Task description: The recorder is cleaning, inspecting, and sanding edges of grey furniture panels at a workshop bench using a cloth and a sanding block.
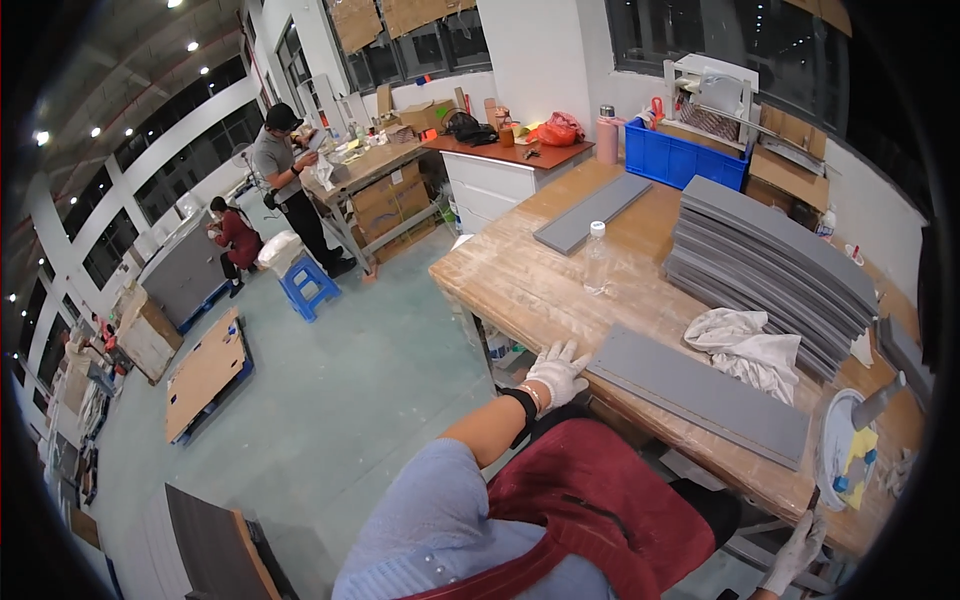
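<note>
My left hand (558, 373), in a white knit glove, rests at the table's front edge with its fingers spread. Its fingertips are beside the left end of a flat grey panel (700, 397), and nothing is in it. At the lower right, my right hand (798, 550), also gloved, is by the table edge. Its fingers look closed around a small dark thing that I cannot make out. Just above that hand stands a white round tub (836, 440) with a yellow piece and blue bits at it. A crumpled white cloth (745, 345) lies behind the panel.
On the wooden table (500, 268) are a tall stack of grey panels (770, 265), another grey panel (593, 213), a clear bottle (596, 262) and a blue crate (680, 155). Two people work at the far left, near a blue stool (308, 287). A board (207, 375) lies on the floor.
</note>
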### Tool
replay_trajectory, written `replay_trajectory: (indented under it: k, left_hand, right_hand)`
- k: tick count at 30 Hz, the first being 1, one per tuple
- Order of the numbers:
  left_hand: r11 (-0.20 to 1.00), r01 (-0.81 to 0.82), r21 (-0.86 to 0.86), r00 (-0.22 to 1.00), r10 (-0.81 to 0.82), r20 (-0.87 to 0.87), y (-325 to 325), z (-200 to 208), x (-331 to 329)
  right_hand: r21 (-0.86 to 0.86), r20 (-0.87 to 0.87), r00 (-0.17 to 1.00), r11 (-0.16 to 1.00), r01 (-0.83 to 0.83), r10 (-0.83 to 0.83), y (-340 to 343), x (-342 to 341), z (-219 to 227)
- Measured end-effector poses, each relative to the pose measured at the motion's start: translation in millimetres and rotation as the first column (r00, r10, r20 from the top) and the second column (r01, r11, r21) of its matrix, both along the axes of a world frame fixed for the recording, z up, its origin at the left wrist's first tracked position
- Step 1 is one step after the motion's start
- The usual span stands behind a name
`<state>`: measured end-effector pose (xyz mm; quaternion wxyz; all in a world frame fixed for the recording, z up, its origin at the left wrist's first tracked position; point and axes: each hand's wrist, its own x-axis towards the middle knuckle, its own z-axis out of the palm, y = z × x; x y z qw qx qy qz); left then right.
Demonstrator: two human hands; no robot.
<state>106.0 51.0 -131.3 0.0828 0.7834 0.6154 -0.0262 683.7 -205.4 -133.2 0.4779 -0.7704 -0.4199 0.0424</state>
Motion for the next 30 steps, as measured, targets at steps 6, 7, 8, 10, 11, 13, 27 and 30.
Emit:
replay_trajectory:
  k: [6,7,8,10,11,13,27,30]
  left_hand:
    - [0.995,-0.083,-0.053,0.996,0.084,0.011,1,1,12]
    - [0.994,-0.091,-0.063,0.996,0.091,0.000,1,2,11]
    - [0.993,-0.099,-0.067,0.995,0.100,-0.002,2,1,11]
    - [0.991,-0.106,-0.081,0.994,0.107,0.005,4,2,10]
    - [0.992,-0.104,-0.068,0.995,0.104,0.004,5,4,11]
    - [0.993,-0.087,-0.080,0.996,0.088,0.003,9,5,13]
    - [0.960,0.033,0.277,0.889,-0.155,0.430,4,-30,0]
    - [0.998,0.063,0.007,0.841,-0.057,0.539,7,0,-2]
  right_hand:
    - [-0.009,0.012,0.993,0.993,-0.115,0.115,30,-12,-24]
    - [-0.027,-0.021,0.990,0.990,-0.141,0.141,35,-14,-27]
    - [-0.047,-0.054,0.985,0.985,-0.169,0.166,40,-16,-29]
    - [-0.010,-0.058,0.987,0.989,-0.150,0.150,49,-31,-17]
    - [-0.115,-0.057,0.994,0.988,-0.102,0.096,50,-44,2]
    - [-0.244,-0.048,0.998,0.968,-0.053,0.043,62,-55,8]
    - [-0.123,0.110,0.993,0.991,0.060,-0.047,186,50,-108]
    - [-0.409,0.212,0.972,0.894,0.180,-0.099,213,23,-95]
